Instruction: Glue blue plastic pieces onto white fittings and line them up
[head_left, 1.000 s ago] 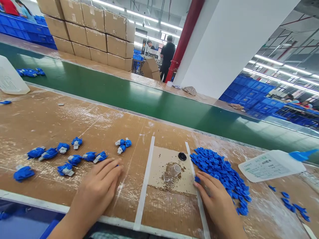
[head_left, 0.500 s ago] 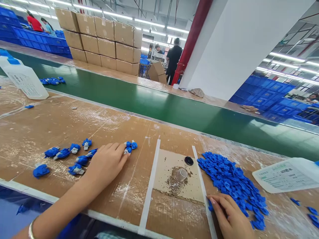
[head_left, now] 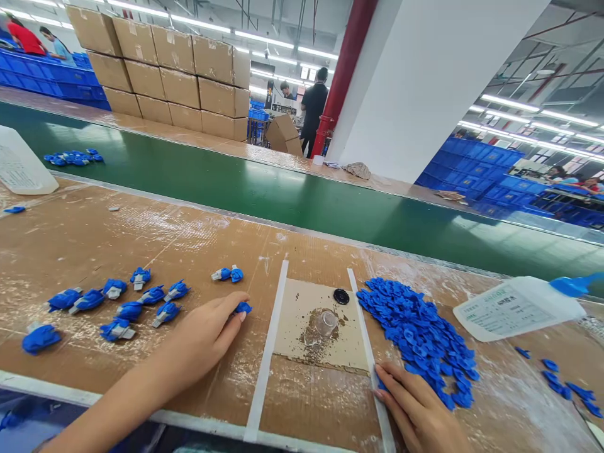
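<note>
My left hand is closed round a blue figure piece, mostly hidden by the fingers. Just beyond it lie two blue-and-grey pieces. Several similar blue-and-grey pieces are spread to its left. My right hand pinches a small flat blue piece by the right tape strip, only its edge showing. Behind that hand is a heap of small flat blue pieces. Between the hands, a clear little cup stands on a stained cardboard pad, with a black round cap near it.
White tape strips flank the pad. A labelled plastic bottle with a blue spout leans at the right; another bottle is at far left. A green conveyor belt crosses behind. Stacked cartons and people stand beyond.
My left hand has drawn back towards me from the small far group with one blue piece, leaving two there. My right hand still pinches its piece. The view has turned slightly right.
</note>
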`<state>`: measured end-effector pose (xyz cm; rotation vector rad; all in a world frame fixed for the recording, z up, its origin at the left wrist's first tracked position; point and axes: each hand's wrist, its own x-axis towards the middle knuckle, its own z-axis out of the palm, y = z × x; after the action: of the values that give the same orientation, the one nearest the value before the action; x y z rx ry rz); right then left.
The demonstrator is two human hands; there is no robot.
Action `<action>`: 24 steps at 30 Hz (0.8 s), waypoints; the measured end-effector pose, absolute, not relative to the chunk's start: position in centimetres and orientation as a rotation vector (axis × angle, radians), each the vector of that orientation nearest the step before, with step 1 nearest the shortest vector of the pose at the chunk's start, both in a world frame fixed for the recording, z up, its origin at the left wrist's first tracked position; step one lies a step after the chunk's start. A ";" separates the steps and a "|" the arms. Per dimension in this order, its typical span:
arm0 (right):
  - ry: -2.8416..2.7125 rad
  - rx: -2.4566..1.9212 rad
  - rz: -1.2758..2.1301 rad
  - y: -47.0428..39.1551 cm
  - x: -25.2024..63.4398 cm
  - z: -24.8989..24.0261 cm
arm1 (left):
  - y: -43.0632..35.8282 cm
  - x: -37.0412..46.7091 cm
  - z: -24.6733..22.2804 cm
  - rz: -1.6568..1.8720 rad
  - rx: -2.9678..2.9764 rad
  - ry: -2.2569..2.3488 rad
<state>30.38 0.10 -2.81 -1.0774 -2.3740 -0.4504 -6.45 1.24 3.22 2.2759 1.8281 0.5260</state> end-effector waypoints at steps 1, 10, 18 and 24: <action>-2.391 -1.075 -0.454 0.0 30.4 -2.8 | 0.8 -6.2 2.8 0.589 2.251 1.775; -2.470 -1.023 -0.406 -0.1 30.4 -1.8 | 0.3 -6.3 -0.5 0.819 2.417 1.828; -2.070 -1.131 0.096 1.9 24.9 -0.4 | 0.1 -5.8 -0.9 0.821 2.619 1.730; -2.097 -1.147 0.223 4.7 22.2 -0.5 | -0.1 -6.0 -0.7 0.929 2.397 1.727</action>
<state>22.24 4.68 -0.46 -1.1466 -2.0974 0.2230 -5.98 -0.09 -0.67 2.3966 1.7270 0.9289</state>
